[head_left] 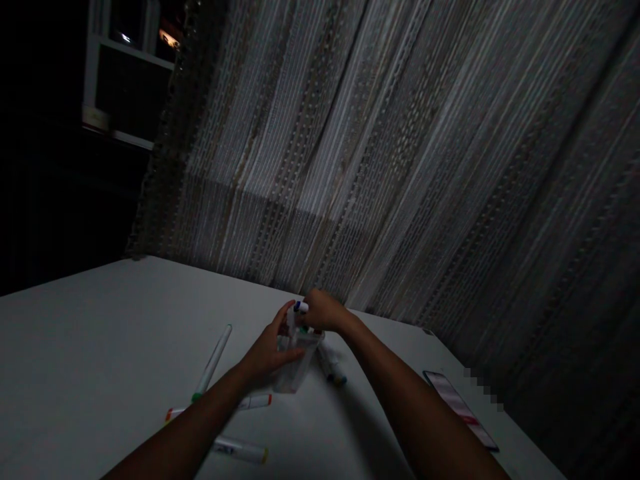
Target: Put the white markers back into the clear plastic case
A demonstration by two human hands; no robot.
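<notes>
My left hand (267,350) is wrapped round a clear plastic container (293,377), its thumb across the near side and its fingers at the far left. The container stands tilted on the white table. At its mouth, my right hand (323,311) is closed on a white marker with a dark blue end (301,307); most of that grip is hidden by the hand's back. Green and reddish marker ends (313,331) show inside the container's rim. Right behind the container, markers (330,365) lie on the table, one with a blue and yellowish end.
A green-ended marker (213,363) lies left of my left forearm. An orange-ended marker (257,401) and a yellow-ended marker (243,449) lie partly under that forearm. A phone (460,408) rests on the white table (125,333) at right. A patterned curtain (320,147) hangs behind; the light is dim.
</notes>
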